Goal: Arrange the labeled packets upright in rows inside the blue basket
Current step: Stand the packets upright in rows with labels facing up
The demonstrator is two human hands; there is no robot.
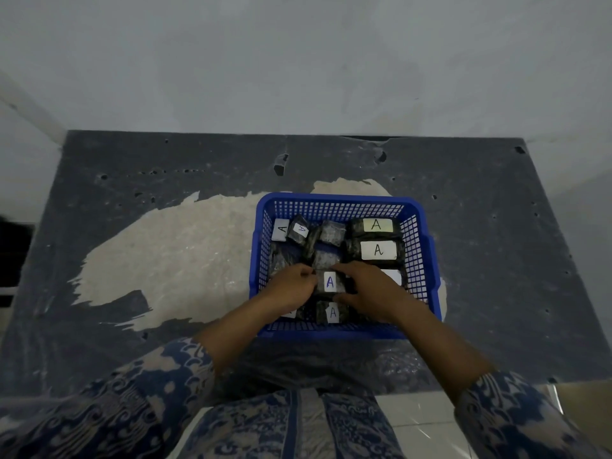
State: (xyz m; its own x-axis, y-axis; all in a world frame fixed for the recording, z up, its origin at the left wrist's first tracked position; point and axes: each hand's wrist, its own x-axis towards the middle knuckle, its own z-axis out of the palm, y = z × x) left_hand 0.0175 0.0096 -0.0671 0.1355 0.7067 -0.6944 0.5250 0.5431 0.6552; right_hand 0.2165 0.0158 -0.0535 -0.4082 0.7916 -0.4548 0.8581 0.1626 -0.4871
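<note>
Your square blue plastic mesh basket (344, 202) sits on the worn dark grey tabletop (132, 193), over the right end of a large pale patch where the surface has peeled away (172, 253). Inside it, dark plastic-wrapped packets carry white labels marked "A". Along the right side two of them lie in a column with labels facing up: the far one (376, 225) close to the back wall, the next (378, 250) just in front of it, and a third white label (394, 276) shows partly behind your right wrist. In the far left corner a packet (280, 229) leans against the side wall, with a smaller tilted one (299, 229) touching it, and a loosely heaped packet with no label showing (332, 231) sits in the middle at the back. Both of your hands are down in the basket: your left hand (291, 286) pinches the left edge of the blue-lettered packet (330, 281) in the centre, while your right hand (367, 289) wraps its right edge, so the two together are grasping it. Just in front of it, by the near wall, another labelled packet (332, 312) stands between your wrists. Your blue and cream patterned sleeves (149, 392) fill the bottom edge, and a plain grey wall (298, 61) rises behind the table.
</note>
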